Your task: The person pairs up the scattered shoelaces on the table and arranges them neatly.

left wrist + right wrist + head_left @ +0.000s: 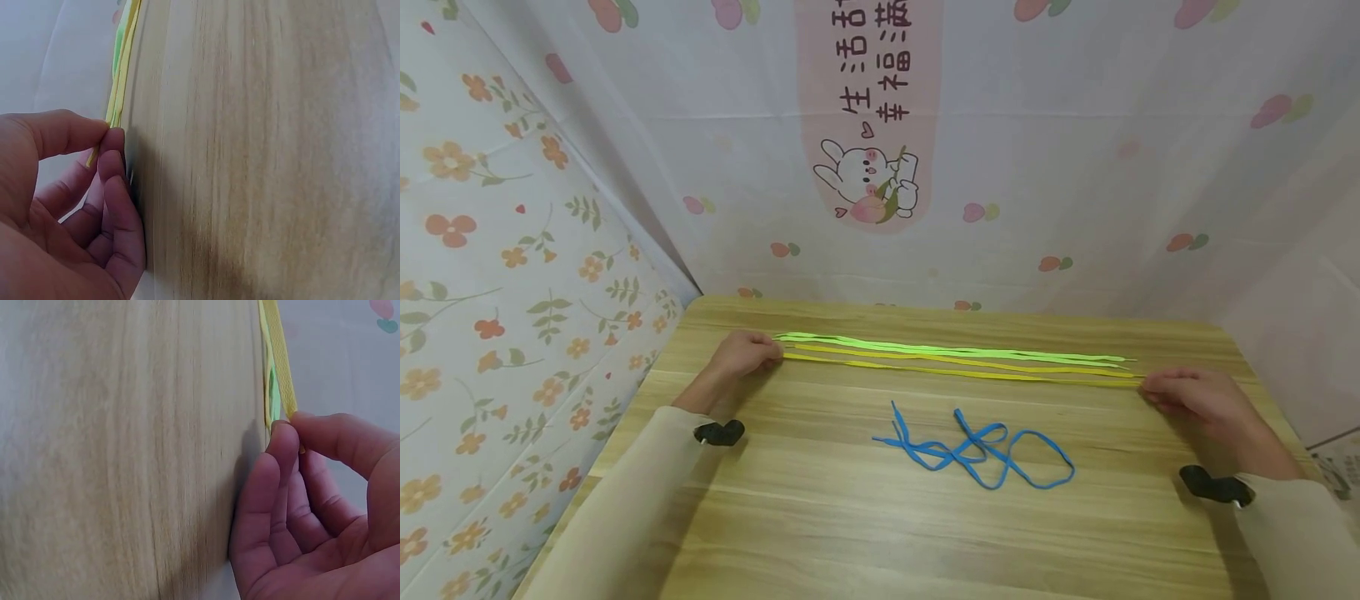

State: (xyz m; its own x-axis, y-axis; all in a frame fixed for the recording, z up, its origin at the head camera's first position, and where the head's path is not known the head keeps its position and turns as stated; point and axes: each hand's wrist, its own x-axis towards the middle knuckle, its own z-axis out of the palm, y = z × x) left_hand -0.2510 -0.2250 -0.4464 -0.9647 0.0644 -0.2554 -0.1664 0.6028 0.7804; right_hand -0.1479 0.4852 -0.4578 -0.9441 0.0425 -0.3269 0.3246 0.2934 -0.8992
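Observation:
A yellow shoelace runs almost straight across the table between my two hands. My left hand pinches its left end between thumb and index finger; a bit of lace pokes out past the fingertips in the left wrist view. At the other end, my right hand pinches the lace's tip with thumb and forefinger. Just behind lies a second yellow shoelace, stretched out alongside. Bright green shoelaces lie beyond that, roughly parallel. Nearer the front, blue shoelace lies in loose, crossing loops.
The wooden table has rounded back corners. A white curtain with a rabbit print hangs behind it, and a flower-patterned cloth hangs on the left. Black wrist mounts sit at both sleeve cuffs.

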